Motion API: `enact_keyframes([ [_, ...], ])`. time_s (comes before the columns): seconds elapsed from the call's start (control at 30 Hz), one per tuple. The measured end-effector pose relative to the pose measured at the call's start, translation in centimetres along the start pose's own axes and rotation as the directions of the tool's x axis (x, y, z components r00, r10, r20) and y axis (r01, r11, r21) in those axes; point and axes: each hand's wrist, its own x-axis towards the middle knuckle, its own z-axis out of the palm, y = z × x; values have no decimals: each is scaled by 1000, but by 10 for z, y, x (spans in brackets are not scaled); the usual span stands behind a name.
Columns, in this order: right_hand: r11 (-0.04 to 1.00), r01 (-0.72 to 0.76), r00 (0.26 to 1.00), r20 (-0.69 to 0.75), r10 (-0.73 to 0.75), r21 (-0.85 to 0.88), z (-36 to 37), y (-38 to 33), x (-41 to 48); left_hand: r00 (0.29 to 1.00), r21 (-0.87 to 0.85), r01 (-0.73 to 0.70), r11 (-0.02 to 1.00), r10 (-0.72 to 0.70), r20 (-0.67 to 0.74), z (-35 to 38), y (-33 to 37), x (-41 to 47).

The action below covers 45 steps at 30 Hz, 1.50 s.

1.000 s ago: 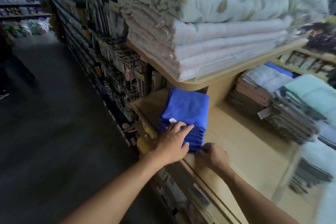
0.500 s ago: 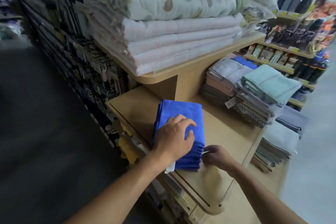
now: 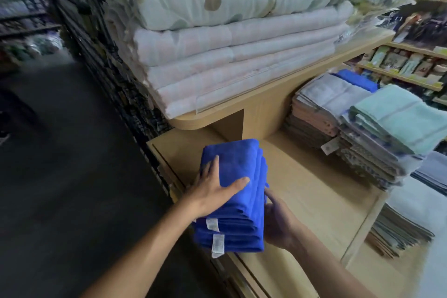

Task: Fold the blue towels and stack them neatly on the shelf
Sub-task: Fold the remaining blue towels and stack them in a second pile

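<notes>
Your left hand (image 3: pixel 215 191) flat, fingers spread wide on blue towel stack (image 3: pixel 239 162), your right hand (image 3: pixel 278 222) touching its 3 o'clock side, grip can't tell, stack on wooden shelf (image 3: pixel 314 189)

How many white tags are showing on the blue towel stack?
2. Both hang at the near end of the stack of folded blue towels: one small white fabric tag just under the left hand, the second tag below it. Others may be hidden between layers.
</notes>
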Motion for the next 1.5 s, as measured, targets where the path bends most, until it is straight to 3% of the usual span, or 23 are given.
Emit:
enact_keyframes([
  [0.1,998,60,988,139,-64,33,15,-3,10,1000,-169,19,985,-21,-9,-11,-16,-5],
  [0.33,972,202,977,99,-191,-122,26,-5,22,999,-410,-23,912,33,16,-11,-39,-18],
  [0.57,993,119,978,176,-116,-12,42,10,4,989,-527,-139,839,97,-107,-3,-40,-47],
  [0.8,972,220,966,158,-205,-80,51,39,-60,938,-538,-340,772,237,-252,13,-31,-110],
  [1.07,920,373,927,17,-374,-120,9,97,-193,855,-531,-514,673,451,-257,79,3,-197],
  [1.33,872,486,834,-268,-481,-53,-88,181,-335,744,-587,-562,583,666,-52,197,80,-255],
  [1.5,850,521,738,-457,-497,-82,-159,235,-403,680,-626,-518,583,725,112,295,127,-280],
])
